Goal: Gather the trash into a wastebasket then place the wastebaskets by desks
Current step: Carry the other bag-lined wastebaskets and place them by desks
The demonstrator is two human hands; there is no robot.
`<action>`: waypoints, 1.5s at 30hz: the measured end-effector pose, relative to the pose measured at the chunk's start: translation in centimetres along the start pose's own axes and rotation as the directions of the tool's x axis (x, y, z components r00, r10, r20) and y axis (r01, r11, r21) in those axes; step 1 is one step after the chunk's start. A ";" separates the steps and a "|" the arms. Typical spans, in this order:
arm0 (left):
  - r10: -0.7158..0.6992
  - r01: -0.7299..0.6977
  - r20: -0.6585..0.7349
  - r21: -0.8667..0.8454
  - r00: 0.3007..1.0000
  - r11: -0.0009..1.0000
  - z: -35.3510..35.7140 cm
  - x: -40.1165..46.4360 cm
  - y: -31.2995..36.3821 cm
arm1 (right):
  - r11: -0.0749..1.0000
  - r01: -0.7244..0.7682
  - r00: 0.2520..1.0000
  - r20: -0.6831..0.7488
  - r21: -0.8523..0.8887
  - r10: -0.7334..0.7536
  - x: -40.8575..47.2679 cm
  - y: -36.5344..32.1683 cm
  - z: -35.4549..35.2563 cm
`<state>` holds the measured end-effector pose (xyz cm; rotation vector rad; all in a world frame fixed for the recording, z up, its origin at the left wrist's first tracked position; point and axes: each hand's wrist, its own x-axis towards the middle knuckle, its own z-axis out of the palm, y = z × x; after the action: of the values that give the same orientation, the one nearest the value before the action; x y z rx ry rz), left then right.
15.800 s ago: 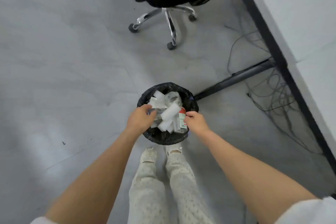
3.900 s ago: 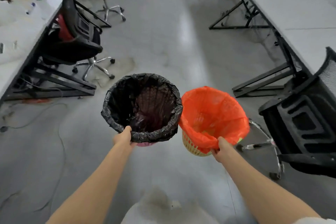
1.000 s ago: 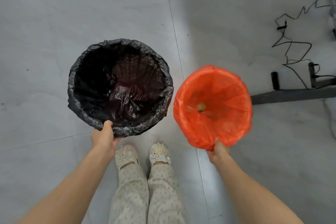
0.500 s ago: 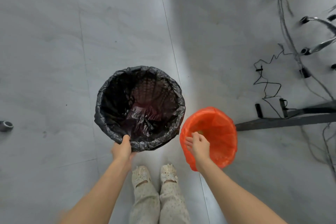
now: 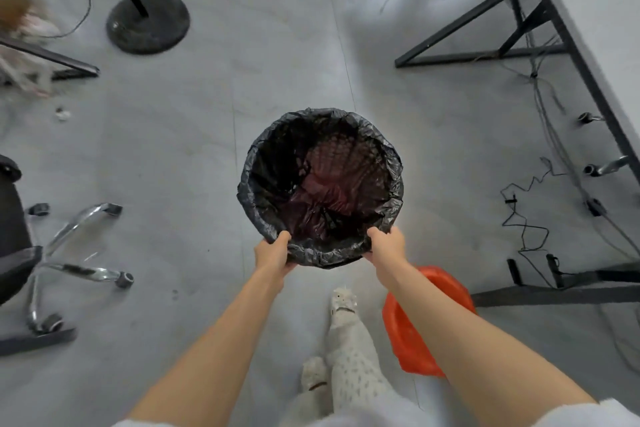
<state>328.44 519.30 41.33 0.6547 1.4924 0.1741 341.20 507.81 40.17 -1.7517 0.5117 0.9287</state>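
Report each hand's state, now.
Left hand: grips the black-lined wastebasket rim.
Right hand: grips the same rim.

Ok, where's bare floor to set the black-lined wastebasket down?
Bare floor lies just past the black-lined wastebasket, between the round stand base and the desk frame. Also open to its left, short of the chair legs. Crowded on the right: cables under the desk, orange-lined wastebasket by the feet.

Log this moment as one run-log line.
left hand: grips black-lined wastebasket rim | right hand: grips same rim | orange-lined wastebasket: on floor beside right leg, unheld
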 end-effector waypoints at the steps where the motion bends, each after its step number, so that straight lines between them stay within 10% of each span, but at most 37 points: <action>1: 0.007 -0.007 0.021 0.011 1.000 1.000 0.3 0.0 1.5 | 0.999 0.021 1.000 -0.017 -0.033 -0.021 0.2 -1.2 0.4; 6: -0.007 -0.015 0.232 0.096 0.973 0.995 3.2 2.0 12.1 | 0.992 0.086 0.987 -0.129 -0.093 -0.097 3.5 -10.7 3.0; 18: 0.346 -0.341 0.044 0.328 0.937 0.881 12.6 13.7 41.8 | 0.779 0.240 0.954 -0.010 -0.579 -0.301 14.2 -39.2 14.6; 45: 0.265 -0.308 0.169 0.330 0.949 0.892 46.9 45.8 105.7 | 0.788 0.197 0.964 -0.032 -0.583 -0.264 50.7 -98.8 47.5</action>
<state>407.73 614.54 52.18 1.1603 1.3150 0.0902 426.40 592.76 51.41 -2.3672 0.0651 0.8619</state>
